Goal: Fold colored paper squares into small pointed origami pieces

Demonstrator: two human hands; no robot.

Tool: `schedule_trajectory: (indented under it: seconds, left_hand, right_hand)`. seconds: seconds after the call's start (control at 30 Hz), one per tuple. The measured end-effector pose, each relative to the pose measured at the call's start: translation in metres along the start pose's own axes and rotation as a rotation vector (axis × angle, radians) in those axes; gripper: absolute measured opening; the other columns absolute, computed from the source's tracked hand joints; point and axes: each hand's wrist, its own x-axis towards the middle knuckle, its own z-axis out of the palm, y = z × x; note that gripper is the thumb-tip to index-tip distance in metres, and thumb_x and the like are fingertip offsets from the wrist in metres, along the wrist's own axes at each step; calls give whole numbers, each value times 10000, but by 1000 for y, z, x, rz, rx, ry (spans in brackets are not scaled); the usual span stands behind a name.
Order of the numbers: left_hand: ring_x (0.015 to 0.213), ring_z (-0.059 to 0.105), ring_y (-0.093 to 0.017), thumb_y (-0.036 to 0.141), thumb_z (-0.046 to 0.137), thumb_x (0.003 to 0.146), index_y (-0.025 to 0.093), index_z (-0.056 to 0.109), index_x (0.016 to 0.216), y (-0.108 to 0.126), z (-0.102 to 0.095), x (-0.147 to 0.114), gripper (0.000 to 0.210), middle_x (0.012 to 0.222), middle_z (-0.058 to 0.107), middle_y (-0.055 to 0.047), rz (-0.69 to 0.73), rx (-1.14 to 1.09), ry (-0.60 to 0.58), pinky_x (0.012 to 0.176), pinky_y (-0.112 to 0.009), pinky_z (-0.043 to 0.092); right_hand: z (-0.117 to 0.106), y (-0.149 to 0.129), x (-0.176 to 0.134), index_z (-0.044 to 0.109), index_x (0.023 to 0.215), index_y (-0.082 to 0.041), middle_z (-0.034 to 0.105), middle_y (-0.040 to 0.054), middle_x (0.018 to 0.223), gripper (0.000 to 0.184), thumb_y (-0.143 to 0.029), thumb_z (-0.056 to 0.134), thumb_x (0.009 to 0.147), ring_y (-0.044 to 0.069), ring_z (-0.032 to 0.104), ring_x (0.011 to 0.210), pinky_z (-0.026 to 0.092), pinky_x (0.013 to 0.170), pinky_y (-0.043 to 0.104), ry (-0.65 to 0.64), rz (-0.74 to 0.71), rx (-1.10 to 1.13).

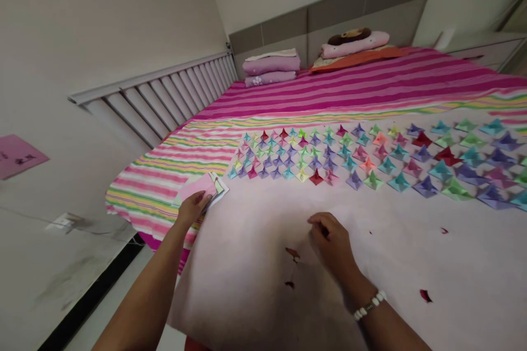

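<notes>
On the left, my left hand (193,207) is closed on the edge of a pink sheet of paper (199,185). That sheet lies on top of a small stack of white and coloured papers (220,189) at the bed's edge. My right hand (331,238) hovers over the pale sheet (255,241) with its fingers curled together, and I see nothing in them. Rows of folded paper stars (316,177) in many colours stretch across the pale sheet beyond both hands. Beside my right hand lies a torn dark red scrap (292,253).
More red scraps (426,295) are scattered on the pale sheet. Striped bedding (144,186) covers the bed, with folded pillows (272,68) and an orange cushion (358,58) by the headboard (284,24). A white radiator (164,98) runs along the left wall.
</notes>
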Motion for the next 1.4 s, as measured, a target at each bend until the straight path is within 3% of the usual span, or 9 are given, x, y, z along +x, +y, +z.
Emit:
schedule_trajectory:
  seconds: [0.23,0.4,0.63,0.87,1.07,1.23,1.4]
  left_hand:
    - [1055,624,-292,588,636,706,173,633,1179,3,-1,0,629,1100,707,-102,-6,86,-44,860,-341,460]
    - [1020,636,-285,625,598,711,157,624,1188,2,-1,1,669,1085,704,-105,2,90,-60,810,-328,472]
    - [958,663,-259,581,577,743,197,671,1104,0,-1,2,535,987,738,-64,17,55,-45,763,-298,489]
    - [972,659,-266,597,497,773,205,693,1071,-1,-2,2,530,954,751,-39,67,12,-82,784,-298,495]
    - [1021,648,-261,615,426,801,194,693,1061,-3,-4,3,562,1041,736,-35,112,-9,-118,837,-280,487]
    - [1054,635,-257,575,476,797,157,640,1157,-2,-4,2,575,1136,703,-87,80,31,-115,866,-297,476]
    - [1029,638,-260,536,421,847,211,662,1083,10,-9,-2,468,1086,719,-71,38,121,-95,824,-309,462]
  right_hand:
    - [-1,0,0,606,775,-192,629,67,824,171,-139,450,727,192,583,693,457,626,313,4,-7,-7]
    - [-1,-2,0,607,777,-187,627,69,826,172,-138,450,727,185,578,673,454,611,307,-7,-3,-7]
    - [1,1,0,611,778,-189,632,68,836,179,-139,449,719,190,588,703,460,635,309,-2,6,-1]
    - [0,0,0,615,772,-185,632,67,826,174,-145,454,716,187,585,685,456,625,306,-2,11,-12]
    - [0,-1,1,611,773,-186,631,68,826,173,-146,451,720,190,583,688,456,628,310,-11,8,-12]
    - [0,1,1,609,771,-187,628,67,825,174,-144,448,722,194,584,701,456,639,315,-11,-3,-20]
    - [0,-1,0,610,767,-191,630,65,821,174,-147,449,720,190,580,687,458,629,314,-9,4,-18]
